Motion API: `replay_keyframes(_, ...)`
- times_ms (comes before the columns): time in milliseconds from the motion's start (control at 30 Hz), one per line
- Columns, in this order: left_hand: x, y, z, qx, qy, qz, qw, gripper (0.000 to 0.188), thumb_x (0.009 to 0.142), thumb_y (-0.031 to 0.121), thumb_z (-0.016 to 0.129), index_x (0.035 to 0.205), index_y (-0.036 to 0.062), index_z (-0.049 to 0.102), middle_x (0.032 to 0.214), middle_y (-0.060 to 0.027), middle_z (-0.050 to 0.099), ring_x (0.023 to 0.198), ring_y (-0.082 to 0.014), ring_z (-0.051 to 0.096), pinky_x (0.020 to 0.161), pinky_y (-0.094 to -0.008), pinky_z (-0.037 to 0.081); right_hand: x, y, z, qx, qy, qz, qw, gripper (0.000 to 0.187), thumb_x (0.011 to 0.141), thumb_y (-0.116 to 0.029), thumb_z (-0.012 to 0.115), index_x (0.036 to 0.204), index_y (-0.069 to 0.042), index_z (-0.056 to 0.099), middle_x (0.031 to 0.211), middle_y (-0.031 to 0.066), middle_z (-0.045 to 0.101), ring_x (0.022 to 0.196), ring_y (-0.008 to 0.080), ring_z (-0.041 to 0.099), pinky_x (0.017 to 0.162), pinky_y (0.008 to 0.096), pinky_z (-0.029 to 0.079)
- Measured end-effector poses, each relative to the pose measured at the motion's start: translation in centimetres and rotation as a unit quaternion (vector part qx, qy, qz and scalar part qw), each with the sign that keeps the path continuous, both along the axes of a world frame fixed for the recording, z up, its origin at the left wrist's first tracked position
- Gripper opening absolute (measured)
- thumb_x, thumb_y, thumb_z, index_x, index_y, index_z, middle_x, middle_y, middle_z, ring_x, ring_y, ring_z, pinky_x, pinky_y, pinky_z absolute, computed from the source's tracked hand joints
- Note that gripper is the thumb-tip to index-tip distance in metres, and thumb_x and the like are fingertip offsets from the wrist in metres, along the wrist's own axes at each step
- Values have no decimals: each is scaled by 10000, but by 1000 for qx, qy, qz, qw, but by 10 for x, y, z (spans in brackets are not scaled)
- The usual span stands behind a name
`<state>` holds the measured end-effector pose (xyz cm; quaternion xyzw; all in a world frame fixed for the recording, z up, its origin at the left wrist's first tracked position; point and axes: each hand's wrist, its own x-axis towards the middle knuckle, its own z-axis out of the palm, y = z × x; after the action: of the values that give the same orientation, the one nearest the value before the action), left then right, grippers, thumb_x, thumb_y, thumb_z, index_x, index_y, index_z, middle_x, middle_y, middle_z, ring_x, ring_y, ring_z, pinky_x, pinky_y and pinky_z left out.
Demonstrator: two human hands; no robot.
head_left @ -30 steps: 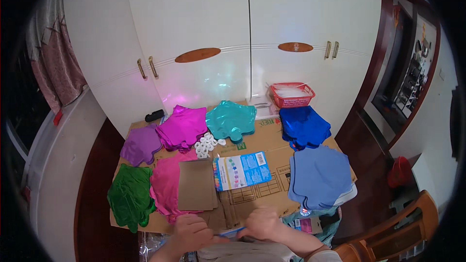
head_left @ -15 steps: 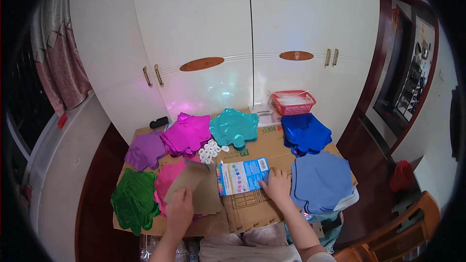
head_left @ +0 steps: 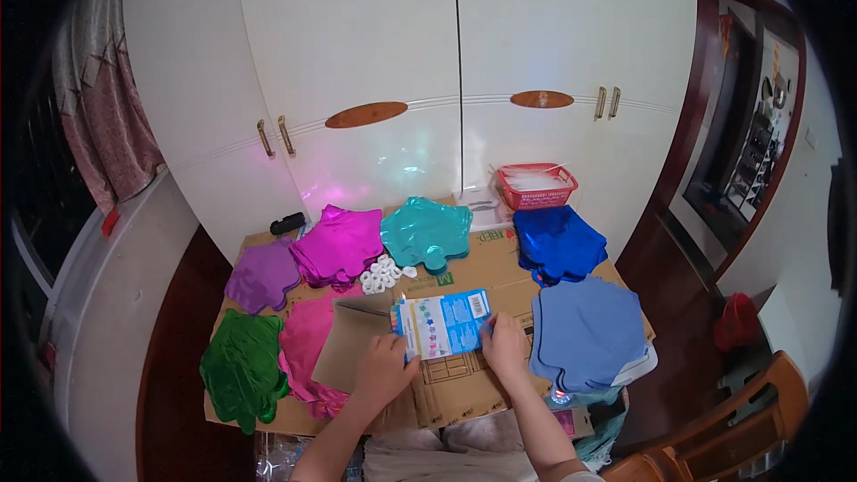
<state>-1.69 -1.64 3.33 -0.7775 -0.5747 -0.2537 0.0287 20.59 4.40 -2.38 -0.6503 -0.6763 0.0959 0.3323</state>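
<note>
A flat blue-and-white packet (head_left: pixel 455 321) with coloured shapes printed on it lies in front of me on the cardboard. My left hand (head_left: pixel 386 366) grips its lower left edge, thumb over the front. At the packet's right edge, my right hand (head_left: pixel 505 344) has its fingers curled around the side. Left of the packet, a plain grey-brown card sheet (head_left: pixel 344 348) rests partly over a stack of pink foil balloons (head_left: pixel 303 339); my left wrist covers some of it. Several small white rings (head_left: pixel 379 275) are heaped just beyond the card.
Foil stacks ring the cardboard (head_left: pixel 491 268): green (head_left: pixel 241 366), purple (head_left: pixel 263 277), magenta (head_left: pixel 337 243), teal (head_left: pixel 427 234), dark blue (head_left: pixel 561 243) and grey-blue (head_left: pixel 589 335). A red basket (head_left: pixel 537 196) stands at the back by the white cupboard (head_left: pixel 357 36). A wooden chair (head_left: pixel 741 419) is at right.
My left hand has let go of the card sheet, which now lies lower, and has moved right onto the packet. My right hand stays at the packet's right edge.
</note>
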Motion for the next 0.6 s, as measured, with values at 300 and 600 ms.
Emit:
replay_keyframes(300, -5, 27, -42, -50, -24, 26, 998, 353, 718, 266, 636, 885, -40, 584, 870, -172, 553, 847, -326, 537, 748, -416, 452, 3, -8, 5, 20, -8, 8, 1000, 384, 729, -251, 653, 1003, 5, 574, 967, 184, 544, 942, 343, 502, 812, 432, 403)
replay_keyframes(600, -5, 28, -29, -155, -194, 35, 968, 364, 738, 240, 612, 952, -50, 566, 892, -217, 558, 785, -325, 572, 710, -396, 464, 6, -5, 15, -35, 38, 33, 998, 400, 740, -219, 637, 1070, -9, 554, 988, 203, 573, 940, 363, 535, 828, 418, 425)
